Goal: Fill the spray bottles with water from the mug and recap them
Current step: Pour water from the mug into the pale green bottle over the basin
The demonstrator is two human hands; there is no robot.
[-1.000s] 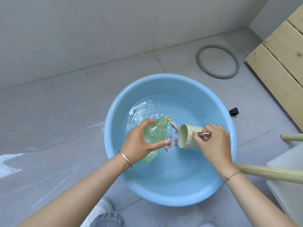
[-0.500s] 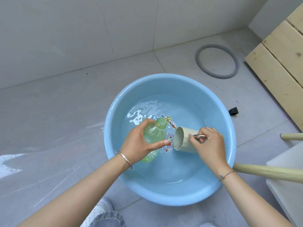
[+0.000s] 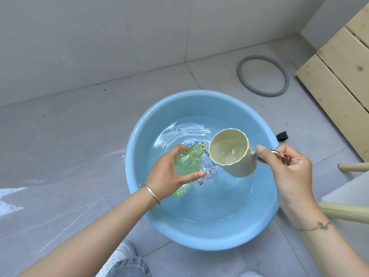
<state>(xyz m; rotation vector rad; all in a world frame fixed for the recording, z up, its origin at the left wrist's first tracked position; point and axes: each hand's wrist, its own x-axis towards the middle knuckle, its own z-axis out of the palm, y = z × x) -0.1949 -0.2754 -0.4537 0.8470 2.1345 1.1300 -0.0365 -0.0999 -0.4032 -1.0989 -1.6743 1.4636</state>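
- Basin (image 3: 199,241) of water lies below us.
- Our left hand (image 3: 168,177) grips an uncapped bottle (image 3: 187,162) over the basin's middle.
- Our right hand (image 3: 289,172) pinches the handle of a mug (image 3: 231,156) over the basin's right side.

A basin (image 3: 199,236) of water (image 3: 215,200) sits on the floor (image 3: 79,136). Over it the left hand (image 3: 165,176) holds the spray bottle (image 3: 185,162); the mug (image 3: 231,154), in the right hand (image 3: 289,172), is just right of it. A ring (image 3: 243,80) lies behind the basin, right; a small block (image 3: 282,135) beside its right rim; wooden slats (image 3: 339,76) far right
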